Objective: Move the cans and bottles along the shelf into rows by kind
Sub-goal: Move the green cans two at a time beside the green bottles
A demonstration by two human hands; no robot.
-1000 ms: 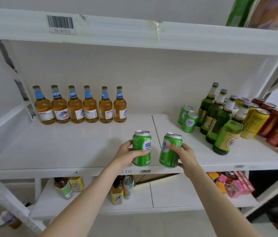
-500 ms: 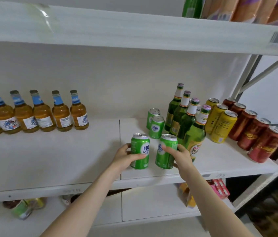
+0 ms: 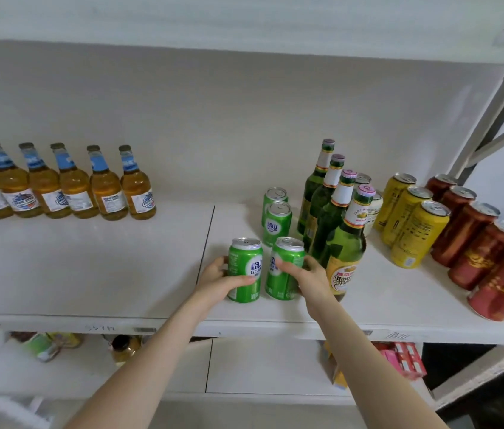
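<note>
- The left hand [image 3: 216,281] is clasped round a green can [image 3: 246,270], upright, just right of the shelf [image 3: 89,274] seam.
- A second can [image 3: 284,269], just beside it, is gripped by the right hand [image 3: 309,278].
- Both have been shifted rightward since earlier, now near the green bottles [image 3: 342,243].

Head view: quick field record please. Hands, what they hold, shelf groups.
left hand: grips left green can, upright
right hand: grips right green can, beside the first
behind them: two more green cans
shelf left: amber bottles in a row
shelf right: green bottles, yellow cans, red cans, a row each
</note>
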